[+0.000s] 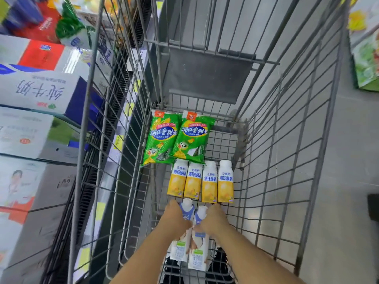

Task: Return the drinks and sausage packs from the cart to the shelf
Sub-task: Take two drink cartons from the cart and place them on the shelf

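Observation:
Inside a grey wire cart (287, 152), two green sausage packs (162, 138) (191, 138) lie side by side at the far end. Below them lie several yellow drink cartons (201, 182) in a row. Nearest me are two white-and-blue drink cartons. My left hand (176, 218) is closed around the left white carton (181, 249). My right hand (213, 221) is closed around the right white carton (199, 253). Both cartons lie low in the cart, their middles hidden by my fingers.
Shelves on the left hold stacked milk boxes (39, 93) with yellow price tags (118, 142) along the shelf edges. A dark folded child-seat flap (209, 76) hangs at the cart's far end. Grey floor lies to the right, with a green box (367, 50) at the upper right.

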Tool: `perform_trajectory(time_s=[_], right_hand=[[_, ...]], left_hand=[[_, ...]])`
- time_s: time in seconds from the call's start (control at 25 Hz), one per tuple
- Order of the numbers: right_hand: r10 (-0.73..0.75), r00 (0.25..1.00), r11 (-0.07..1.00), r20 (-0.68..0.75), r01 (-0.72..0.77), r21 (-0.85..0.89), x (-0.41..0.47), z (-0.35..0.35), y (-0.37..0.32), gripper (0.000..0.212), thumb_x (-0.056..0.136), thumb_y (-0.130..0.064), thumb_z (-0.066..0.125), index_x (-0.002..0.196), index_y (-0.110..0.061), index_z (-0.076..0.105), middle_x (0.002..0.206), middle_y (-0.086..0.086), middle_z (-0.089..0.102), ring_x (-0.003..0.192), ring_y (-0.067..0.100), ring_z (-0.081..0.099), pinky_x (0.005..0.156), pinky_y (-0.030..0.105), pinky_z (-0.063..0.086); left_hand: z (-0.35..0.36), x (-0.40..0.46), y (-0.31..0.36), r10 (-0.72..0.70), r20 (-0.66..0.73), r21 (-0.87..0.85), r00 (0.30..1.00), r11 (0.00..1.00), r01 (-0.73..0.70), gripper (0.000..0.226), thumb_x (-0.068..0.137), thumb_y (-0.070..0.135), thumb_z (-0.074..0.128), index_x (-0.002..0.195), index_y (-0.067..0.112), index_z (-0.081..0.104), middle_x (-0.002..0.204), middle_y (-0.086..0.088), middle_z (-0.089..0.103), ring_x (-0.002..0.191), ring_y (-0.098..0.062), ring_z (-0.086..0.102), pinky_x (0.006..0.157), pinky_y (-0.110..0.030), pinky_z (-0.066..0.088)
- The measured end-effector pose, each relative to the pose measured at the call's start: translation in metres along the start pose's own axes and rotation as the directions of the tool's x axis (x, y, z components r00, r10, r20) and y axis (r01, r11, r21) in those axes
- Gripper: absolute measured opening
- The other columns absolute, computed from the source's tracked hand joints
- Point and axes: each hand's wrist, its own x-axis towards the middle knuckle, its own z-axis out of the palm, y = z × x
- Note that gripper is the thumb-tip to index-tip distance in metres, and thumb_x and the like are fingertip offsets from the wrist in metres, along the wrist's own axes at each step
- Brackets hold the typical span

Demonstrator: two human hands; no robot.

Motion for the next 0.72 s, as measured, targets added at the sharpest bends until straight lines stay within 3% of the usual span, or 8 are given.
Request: perform_trajectory(time_s=[0.12, 0.24, 0.4, 0.52, 0.6, 0.72], right_hand=[[-0.031, 0.999, 0.997, 0.025, 0.033, -0.068, -0.001, -0.006, 0.003, 0.081, 0.066, -0.039, 0.088, 0.129, -0.003, 0.051, 0.131, 0.009, 0.057, 0.119, 0.023, 0.058, 0.083, 0.027, 0.047], [-0.097, 0.995, 0.993, 0.011, 0.097, -0.065, -0.011, -0.017, -0.002, 0.075, 0.070, -0.034, 0.087, 0.127, -0.003, 0.050, 0.130, 0.010, 0.056, 0.118, 0.025, 0.056, 0.077, 0.028, 0.044], [-0.249, 0.962, 0.967, -0.108, 0.242, -0.075, -0.039, -0.048, -0.022, 0.060, 0.068, -0.029, 0.088, 0.112, -0.009, 0.053, 0.119, 0.011, 0.062, 0.095, 0.022, 0.056, 0.072, 0.026, 0.043], [-0.377, 0.898, 0.920, -0.225, 0.391, 0.019, -0.078, -0.085, -0.045, 0.053, 0.064, -0.016, 0.089, 0.104, -0.011, 0.056, 0.111, 0.010, 0.065, 0.096, 0.021, 0.061, 0.077, 0.029, 0.051], [-0.457, 0.841, 0.876, -0.289, 0.483, 0.021, -0.120, -0.115, -0.063, 0.044, 0.062, -0.012, 0.090, 0.093, -0.015, 0.058, 0.101, 0.006, 0.065, 0.093, 0.021, 0.063, 0.070, 0.028, 0.050], [-0.556, 0.749, 0.804, -0.360, 0.595, -0.002, -0.195, -0.161, -0.093, 0.052, 0.064, -0.011, 0.089, 0.107, -0.009, 0.060, 0.095, 0.002, 0.063, 0.086, 0.018, 0.059, 0.057, 0.022, 0.042]], left_hand=[[-0.005, -0.001, -0.001, -0.020, 0.004, 0.041, 1.000, 0.999, 0.020, 0.061, 0.082, 0.023, 0.076, 0.128, 0.006, 0.040, 0.132, -0.013, 0.049, 0.109, -0.026, 0.056, 0.077, -0.028, 0.044], [-0.014, -0.009, 0.001, -0.004, -0.011, -0.038, 1.000, 0.999, 0.004, 0.060, 0.079, 0.023, 0.080, 0.120, 0.008, 0.039, 0.124, -0.011, 0.055, 0.098, -0.022, 0.053, 0.077, -0.030, 0.044], [-0.039, -0.028, 0.015, 0.107, -0.120, -0.160, 0.987, 0.979, -0.126, 0.058, 0.071, 0.021, 0.086, 0.113, 0.012, 0.046, 0.115, -0.006, 0.061, 0.097, -0.021, 0.058, 0.079, -0.033, 0.049], [-0.074, -0.057, 0.042, 0.223, -0.211, -0.199, 0.952, 0.943, -0.265, 0.055, 0.071, 0.020, 0.086, 0.113, 0.016, 0.051, 0.107, 0.001, 0.062, 0.098, -0.019, 0.061, 0.073, -0.028, 0.047], [-0.103, -0.091, 0.066, 0.288, -0.255, -0.197, 0.923, 0.919, -0.341, 0.051, 0.073, 0.018, 0.085, 0.107, 0.020, 0.047, 0.101, 0.005, 0.061, 0.094, -0.017, 0.061, 0.067, -0.025, 0.049], [-0.154, -0.151, 0.101, 0.390, -0.313, -0.208, 0.866, 0.862, -0.463, 0.049, 0.073, 0.015, 0.084, 0.110, 0.015, 0.052, 0.102, 0.001, 0.067, 0.082, -0.013, 0.066, 0.062, -0.025, 0.057]])
